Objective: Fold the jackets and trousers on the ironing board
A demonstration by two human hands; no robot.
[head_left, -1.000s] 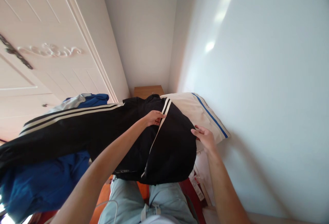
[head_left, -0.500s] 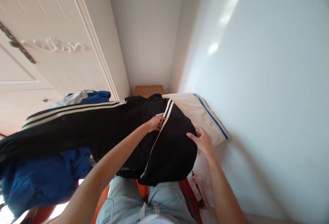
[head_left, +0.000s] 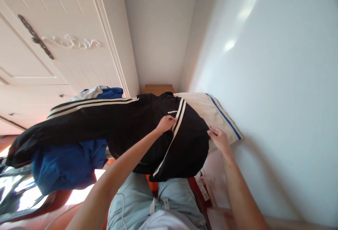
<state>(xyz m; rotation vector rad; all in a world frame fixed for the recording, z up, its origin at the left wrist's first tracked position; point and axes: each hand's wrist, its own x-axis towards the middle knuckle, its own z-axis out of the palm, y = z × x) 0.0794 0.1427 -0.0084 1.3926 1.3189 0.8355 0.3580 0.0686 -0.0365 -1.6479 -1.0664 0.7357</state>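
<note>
A black jacket (head_left: 132,124) with cream stripes and white lettering on the chest lies spread out in front of me. One striped sleeve reaches far to the left, while the other lies folded across the right side of the body. My left hand (head_left: 167,123) pinches the striped part of the folded sleeve near the lettering. At the jacket's right edge, my right hand (head_left: 218,138) has its thumb and fingers closed on the black cloth. Under the jacket's right side is a cream cushion-like piece (head_left: 227,124) with a blue stripe.
Blue cloth (head_left: 68,166) hangs below the left sleeve, and blue and white clothing (head_left: 114,92) lies behind it. A white cabinet (head_left: 79,15) rises on the left, a pale wall (head_left: 285,82) on the right. A wooden box-like piece (head_left: 159,89) stands at the back.
My right hand's thumb and fingers have come together on the jacket's edge. My left hand keeps its pinch on the striped sleeve. The whole view has shifted, moving the scene rightward.
</note>
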